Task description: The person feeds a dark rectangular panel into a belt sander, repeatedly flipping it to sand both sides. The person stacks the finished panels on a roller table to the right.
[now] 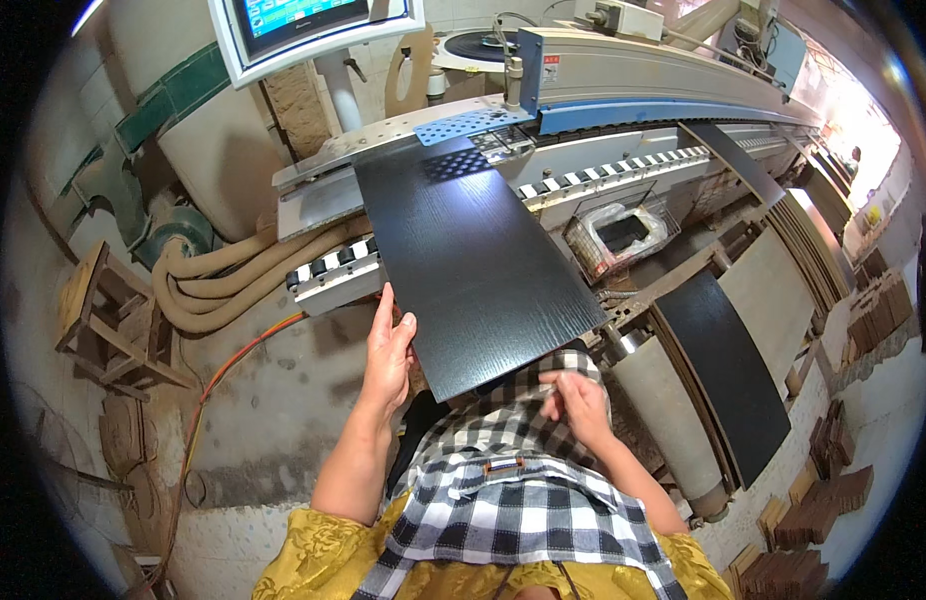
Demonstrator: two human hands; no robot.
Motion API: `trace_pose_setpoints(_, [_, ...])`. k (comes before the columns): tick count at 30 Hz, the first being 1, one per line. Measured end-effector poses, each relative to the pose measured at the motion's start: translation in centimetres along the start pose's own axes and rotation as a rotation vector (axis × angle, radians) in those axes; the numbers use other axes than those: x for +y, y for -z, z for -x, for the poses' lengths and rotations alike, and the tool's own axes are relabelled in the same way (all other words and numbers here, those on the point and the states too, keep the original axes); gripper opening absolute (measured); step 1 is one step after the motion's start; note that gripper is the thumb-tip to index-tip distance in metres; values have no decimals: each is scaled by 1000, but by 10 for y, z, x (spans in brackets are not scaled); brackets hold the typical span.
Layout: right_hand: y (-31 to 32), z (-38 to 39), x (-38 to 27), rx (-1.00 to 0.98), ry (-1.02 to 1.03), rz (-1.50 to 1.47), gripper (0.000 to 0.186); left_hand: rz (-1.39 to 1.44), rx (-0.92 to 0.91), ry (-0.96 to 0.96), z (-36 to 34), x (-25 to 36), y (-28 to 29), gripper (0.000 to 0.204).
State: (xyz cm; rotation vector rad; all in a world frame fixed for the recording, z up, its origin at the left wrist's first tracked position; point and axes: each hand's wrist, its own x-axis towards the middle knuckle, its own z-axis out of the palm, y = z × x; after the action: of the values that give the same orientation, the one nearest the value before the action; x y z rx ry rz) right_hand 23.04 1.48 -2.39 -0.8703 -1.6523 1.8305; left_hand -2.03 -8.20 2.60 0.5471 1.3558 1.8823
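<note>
A long black wood-grain panel (473,270) slopes from the machine's table toward my body. At its left edge is my left hand (388,350), its thumb and straight index finger along the side; the other fingers are mostly hidden, and the hand looks closed on the edge. My right hand (578,402) is just off the panel's near right corner, in front of the checked apron (523,500). Its fingers are curled in, and whether anything is in them is hidden. The panel's far end sits next to a blue perforated plate (463,126).
A roller track (623,172) runs off to the right under a long machine beam (663,80). Right of me, black panels (723,370) lie stacked on rollers (673,430). A screen (303,20) is at upper left, hoses (223,290) and a wooden stool (108,310) below it.
</note>
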Motion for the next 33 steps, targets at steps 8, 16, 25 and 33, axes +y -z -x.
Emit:
trace_pose_setpoints(8, [17,34,78,249,487,840,11,-81,16,10,-2,1,3,58])
trace_pose_setpoints(16, [17,33,74,250,444,817,10,-113,-4,32,-3,3,1,57])
trace_pose_setpoints(25, [17,32,74,264,457,808,10,-101,-34,-16,-12,-8,-12,59])
trace_pose_setpoints(33, [20,35,74,251,428,779,12,-44,-59,25,-28,-22,-54,59])
